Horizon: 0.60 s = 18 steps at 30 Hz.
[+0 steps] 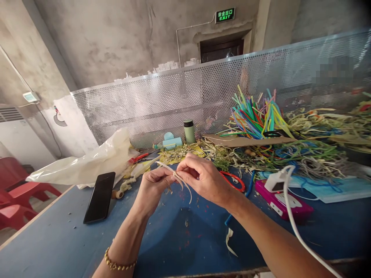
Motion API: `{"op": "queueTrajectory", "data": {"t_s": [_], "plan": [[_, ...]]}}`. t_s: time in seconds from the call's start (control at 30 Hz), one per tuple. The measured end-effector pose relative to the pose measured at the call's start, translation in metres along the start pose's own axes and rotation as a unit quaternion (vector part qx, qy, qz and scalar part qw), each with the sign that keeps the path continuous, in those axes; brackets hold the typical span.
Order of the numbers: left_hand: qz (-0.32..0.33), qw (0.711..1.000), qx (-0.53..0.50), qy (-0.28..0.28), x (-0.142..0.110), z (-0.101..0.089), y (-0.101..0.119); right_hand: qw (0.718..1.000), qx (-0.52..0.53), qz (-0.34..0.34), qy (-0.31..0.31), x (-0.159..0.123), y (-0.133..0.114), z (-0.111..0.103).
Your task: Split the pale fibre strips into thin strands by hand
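Both my hands meet over the middle of the blue table (58,247). My left hand (152,188), with a gold bead bracelet on its wrist, is closed and pinches pale thin strips (177,178). My right hand (203,178) is closed too, its fingertips pinching the same strips from the right. The strips' loose ends curl down below the fingers toward the tabletop. A black phone (100,197) lies flat to the left of my left hand. Red-handled scissors (233,180) lie just right of my right hand.
A pink phone (282,200) with a white charger and cable (292,216) lies at right, next to a blue face mask (333,189). Coloured and pale strips (261,116) are heaped at the back right. A green bottle (189,131) and a plastic bag (95,158) stand before the perforated metal screen (145,104).
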<state>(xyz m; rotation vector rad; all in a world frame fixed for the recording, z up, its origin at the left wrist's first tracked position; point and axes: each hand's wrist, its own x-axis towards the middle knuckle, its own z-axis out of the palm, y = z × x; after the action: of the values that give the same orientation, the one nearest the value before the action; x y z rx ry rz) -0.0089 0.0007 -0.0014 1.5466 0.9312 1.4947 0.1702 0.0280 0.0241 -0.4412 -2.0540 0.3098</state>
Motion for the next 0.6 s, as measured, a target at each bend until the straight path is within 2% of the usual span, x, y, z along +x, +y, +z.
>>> {"op": "queueTrajectory", "data": {"t_s": [0.1, 0.17, 0.3, 0.43, 0.6], "plan": [[0.010, 1.000, 0.001, 0.028, 0.0011, 0.0021, 0.0007, 0.998, -0.016, 0.027, 0.059, 0.0000, -0.0008, -0.0017], [0.011, 0.999, 0.007, 0.053, 0.0014, 0.0037, 0.0015, 0.996, -0.024, 0.037, 0.078, -0.0001, -0.0025, -0.0024], [0.025, 0.996, 0.018, 0.083, 0.0011, 0.0067, 0.0027, 0.996, -0.025, 0.084, 0.033, -0.0009, -0.0055, 0.0004], [0.032, 0.996, 0.033, 0.073, 0.0016, 0.0075, 0.0028, 0.991, 0.005, 0.135, 0.012, -0.0015, -0.0063, 0.0041], [0.020, 0.999, 0.037, 0.016, 0.0019, 0.0061, 0.0038, 0.990, -0.006, 0.139, -0.007, -0.0014, -0.0051, 0.0035]]}}
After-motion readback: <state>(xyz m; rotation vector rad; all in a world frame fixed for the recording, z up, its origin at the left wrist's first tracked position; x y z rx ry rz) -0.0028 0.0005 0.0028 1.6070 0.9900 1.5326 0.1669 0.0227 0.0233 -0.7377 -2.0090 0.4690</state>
